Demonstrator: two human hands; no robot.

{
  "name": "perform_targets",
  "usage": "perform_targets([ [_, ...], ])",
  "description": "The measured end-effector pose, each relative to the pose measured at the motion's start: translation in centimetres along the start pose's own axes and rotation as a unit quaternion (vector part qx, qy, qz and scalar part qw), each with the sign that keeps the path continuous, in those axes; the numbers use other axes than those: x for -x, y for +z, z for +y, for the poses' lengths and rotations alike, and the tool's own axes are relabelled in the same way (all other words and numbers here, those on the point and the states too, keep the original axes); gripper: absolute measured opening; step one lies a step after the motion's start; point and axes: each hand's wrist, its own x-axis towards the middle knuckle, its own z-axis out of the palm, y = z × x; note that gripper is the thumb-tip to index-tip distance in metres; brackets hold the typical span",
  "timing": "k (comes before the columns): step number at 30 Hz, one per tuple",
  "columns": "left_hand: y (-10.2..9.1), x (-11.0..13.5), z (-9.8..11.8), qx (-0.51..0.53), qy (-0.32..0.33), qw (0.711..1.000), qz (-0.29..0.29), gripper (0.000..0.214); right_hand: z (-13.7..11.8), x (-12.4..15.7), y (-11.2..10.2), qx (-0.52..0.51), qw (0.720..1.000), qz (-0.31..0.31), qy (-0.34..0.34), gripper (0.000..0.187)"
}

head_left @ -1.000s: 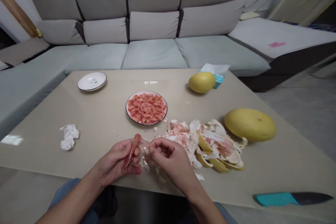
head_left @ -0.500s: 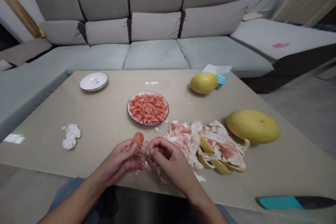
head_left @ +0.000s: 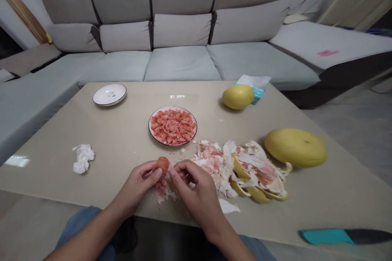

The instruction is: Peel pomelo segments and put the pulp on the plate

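My left hand (head_left: 141,185) is closed around a pink pomelo segment (head_left: 162,164) near the table's front edge. My right hand (head_left: 192,187) pinches the white membrane hanging from that segment, its fingers curled. Bits of peeled skin (head_left: 163,196) lie under both hands. Just behind them stands a plate of pink pomelo pieces (head_left: 172,125). To the right spreads a pile of peel and pith (head_left: 245,169).
Two whole yellow pomelos (head_left: 295,147) (head_left: 238,96) lie right and far right. An empty white dish (head_left: 109,94) sits far left, a crumpled tissue (head_left: 82,158) at the left. A teal-handled knife (head_left: 343,237) rests at the front right edge; a tissue pack (head_left: 255,85) behind.
The segment in my left hand has turned from lengthwise to end-on and the hands have drawn closer together; my right hand has shifted slightly down while pulling membrane.
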Motion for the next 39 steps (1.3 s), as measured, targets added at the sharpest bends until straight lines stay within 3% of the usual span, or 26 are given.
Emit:
perform_targets([
  [5,0.0,0.1,0.1,0.078,-0.022,0.996,-0.021,0.027,-0.8,0.1,-0.2,-0.039,0.999,0.017,0.004,0.017],
  [11,-0.2,0.0,0.1,0.141,-0.066,0.986,-0.060,0.025,-0.3,0.1,-0.2,-0.203,0.973,-0.032,0.107,0.019],
  [14,-0.3,-0.1,0.0,0.175,-0.089,0.978,-0.071,0.026,0.0,0.0,-0.3,-0.231,0.965,-0.035,0.120,0.021],
  [17,-0.4,-0.2,0.0,0.189,-0.098,0.975,-0.070,0.027,-0.3,0.1,-0.4,-0.184,0.976,-0.014,0.115,0.019],
  [21,-0.5,-0.1,0.0,0.204,-0.093,0.973,-0.063,0.023,-0.7,0.2,-0.5,-0.073,0.996,0.039,0.042,0.013],
  [29,-0.7,0.0,0.2,0.214,-0.095,0.968,-0.088,0.023,-0.3,0.3,-1.0,0.028,0.995,0.077,-0.050,0.014],
  [31,-0.9,0.0,0.2,0.212,-0.098,0.968,-0.092,0.024,-0.2,0.1,-1.2,0.012,0.997,0.066,-0.036,0.014],
  [34,-1.1,0.1,0.3,0.185,-0.082,0.977,-0.073,0.028,-0.2,-0.3,-1.6,-0.100,0.994,0.016,0.046,0.011],
  [37,-0.9,0.0,0.3,0.147,-0.040,0.987,-0.044,0.031,-0.3,-0.5,-1.7,-0.214,0.969,-0.051,0.113,0.034],
  [39,-0.7,-0.1,0.3,0.126,-0.019,0.991,-0.039,0.032,-0.4,-0.5,-1.6,-0.229,0.961,-0.085,0.129,0.044],
])
